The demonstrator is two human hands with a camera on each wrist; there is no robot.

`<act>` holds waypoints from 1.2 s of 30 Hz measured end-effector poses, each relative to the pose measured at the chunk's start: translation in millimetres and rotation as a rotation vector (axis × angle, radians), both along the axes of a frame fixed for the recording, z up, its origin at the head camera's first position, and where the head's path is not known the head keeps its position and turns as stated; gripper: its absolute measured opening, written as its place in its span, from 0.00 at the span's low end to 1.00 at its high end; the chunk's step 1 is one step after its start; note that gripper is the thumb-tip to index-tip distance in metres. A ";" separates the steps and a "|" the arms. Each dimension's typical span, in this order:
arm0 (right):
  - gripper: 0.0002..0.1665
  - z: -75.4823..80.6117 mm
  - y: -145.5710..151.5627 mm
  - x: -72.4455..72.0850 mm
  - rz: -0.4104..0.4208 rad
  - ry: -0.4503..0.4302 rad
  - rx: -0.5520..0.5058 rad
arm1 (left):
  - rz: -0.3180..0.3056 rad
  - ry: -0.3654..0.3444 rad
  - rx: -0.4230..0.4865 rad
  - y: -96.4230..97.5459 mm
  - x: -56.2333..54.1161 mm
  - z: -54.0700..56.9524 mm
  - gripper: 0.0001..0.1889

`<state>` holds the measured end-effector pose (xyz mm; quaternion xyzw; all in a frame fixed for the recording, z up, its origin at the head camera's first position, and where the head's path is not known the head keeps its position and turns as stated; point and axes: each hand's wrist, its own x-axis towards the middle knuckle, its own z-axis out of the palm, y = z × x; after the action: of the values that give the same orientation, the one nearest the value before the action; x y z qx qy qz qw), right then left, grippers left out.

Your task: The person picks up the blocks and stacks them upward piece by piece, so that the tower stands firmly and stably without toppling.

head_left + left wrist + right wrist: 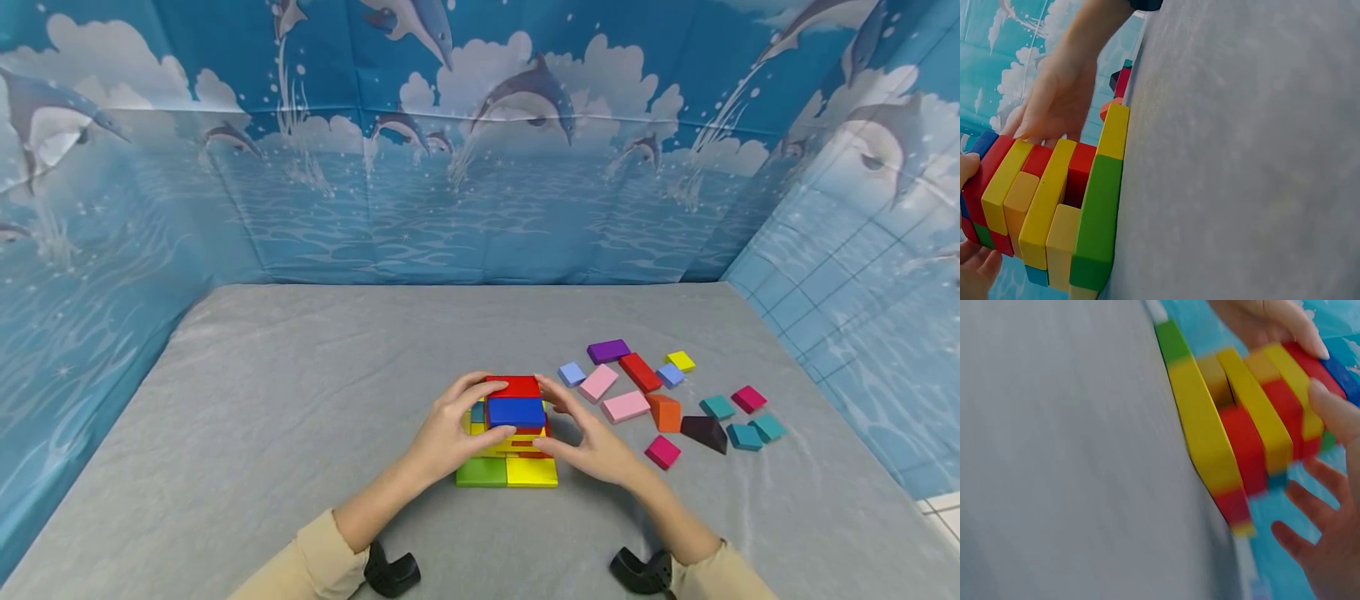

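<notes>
A stack of coloured wooden blocks point(527, 472) stands on the grey cloth, with green and yellow blocks at its base. On its top a blue block point(516, 413) lies in front of a red block point(514, 387). My left hand point(453, 425) holds the stack's upper part from the left, thumb at the blue block's front edge and index finger at the red block. From the right, my right hand point(596, 442) curves loosely beside the stack. Its thumb point(1329, 403) comes close to the front, while its other fingers point(1313, 506) are spread apart beside the stack.
Loose blocks lie to the right of the stack, among them pink point(626, 407), orange point(664, 412), dark point(705, 433), purple point(608, 351) and teal point(744, 437) ones. A dolphin-print curtain point(480, 208) hangs along the back edge and sides of the grey cloth point(300, 367).
</notes>
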<state>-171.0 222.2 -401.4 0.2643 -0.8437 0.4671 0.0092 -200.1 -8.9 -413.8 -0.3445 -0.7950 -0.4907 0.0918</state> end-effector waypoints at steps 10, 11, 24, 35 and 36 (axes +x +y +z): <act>0.36 -5.8 103.5 -21.6 -0.189 0.059 0.264 | -0.004 -0.044 -0.008 0.0 0.0 -1.3 0.26; 0.35 -8.1 111.5 -22.0 -0.188 0.059 0.298 | -0.004 -0.044 -0.008 0.1 0.0 -1.2 0.26; 0.24 -22.0 130.2 -24.7 -0.246 0.035 0.499 | -0.016 -0.055 0.029 0.5 -0.9 -3.3 0.26; 0.26 21.2 79.0 -14.2 -0.163 0.251 0.242 | -0.023 -0.070 0.037 1.5 -1.2 -3.6 0.28; 0.26 26.1 68.8 -12.7 -0.155 0.260 0.218 | -0.021 -0.075 0.037 1.7 -1.1 -3.3 0.29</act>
<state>-183.7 291.0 -375.3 0.2559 -0.8989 0.3329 0.1253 -201.2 -7.2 -417.1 -0.3323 -0.7851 -0.5188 0.0633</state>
